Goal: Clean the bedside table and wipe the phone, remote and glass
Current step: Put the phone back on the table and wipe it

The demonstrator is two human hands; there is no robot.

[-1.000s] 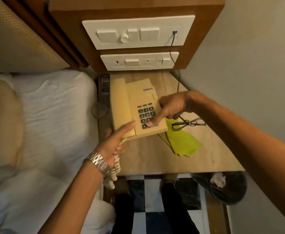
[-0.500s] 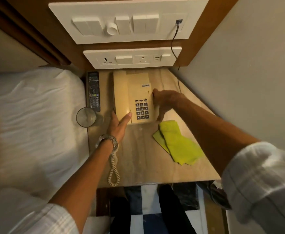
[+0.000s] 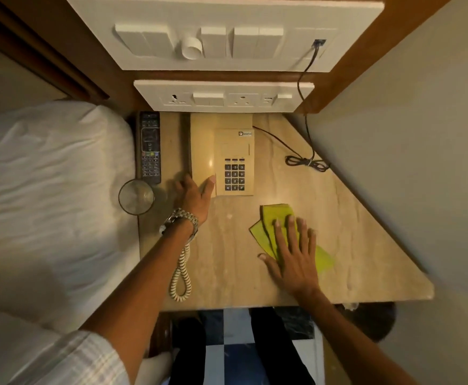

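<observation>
The beige phone (image 3: 221,159) sits flat at the far edge of the tabletop (image 3: 227,245), just left of the middle, with its handset in the cradle on its left side and the keypad facing up. The left hand (image 3: 195,197) lies at the phone's near left corner. Its grip is loose and apart: the fingers are straight, one fingertip touches the near end of the handset, and the thumb lies beside it. A metal watch (image 3: 181,219) is on that wrist.

The black remote (image 3: 150,147) lies along the left edge at the far left corner, buttons up. The glass (image 3: 136,197) stands upright just nearer than the remote, on the same edge.

A folded yellow-green cloth (image 3: 275,215) lies right of the middle, nearer than the phone. The right hand (image 3: 293,254) presses flat on it, with its grip apart and fingers spread.

The phone's coiled cord (image 3: 181,276) runs under the left wrist towards the near edge. A bundled black cable (image 3: 305,162) lies by the right edge and runs up to the switch panel (image 3: 227,31), which is above the socket panel (image 3: 224,97). A white bed (image 3: 46,204) adjoins the left edge.
</observation>
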